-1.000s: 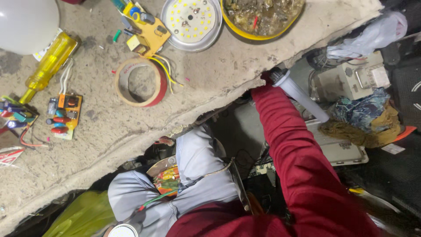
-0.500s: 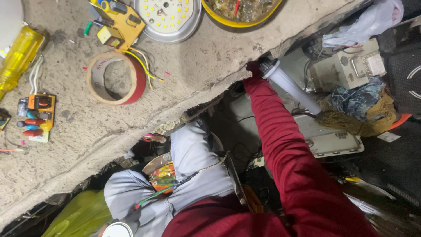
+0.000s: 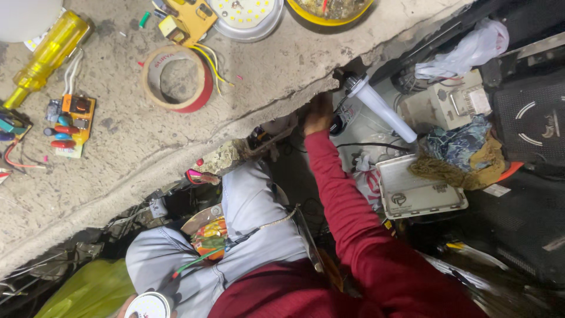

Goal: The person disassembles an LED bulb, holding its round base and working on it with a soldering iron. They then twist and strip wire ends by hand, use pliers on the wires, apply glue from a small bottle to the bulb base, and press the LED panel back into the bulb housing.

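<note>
My right hand (image 3: 319, 112), at the end of a red sleeve, reaches under the edge of the rough concrete slab (image 3: 247, 100). Its fingers are partly hidden in the shadow there, so I cannot tell if they grip anything. A white tube lamp (image 3: 382, 109) lies just right of the hand, and a small black and white part (image 3: 339, 122) is beside the wrist. My left hand (image 3: 122, 308) shows only at the bottom edge, closed round a round white cap (image 3: 147, 306).
On the slab lie a tape roll (image 3: 175, 78), a yellow-handled screwdriver (image 3: 47, 56), a small circuit board (image 3: 70, 123), a round LED plate (image 3: 247, 15) and a yellow bowl (image 3: 329, 9). Below right are a white plastic case (image 3: 418, 191), crumpled cloth (image 3: 459, 156) and dark boxes (image 3: 529, 123).
My right hand has drawn back from the tube lamp's end, moving left and down under the slab edge. The view has shifted, so the slab's objects sit further left.
</note>
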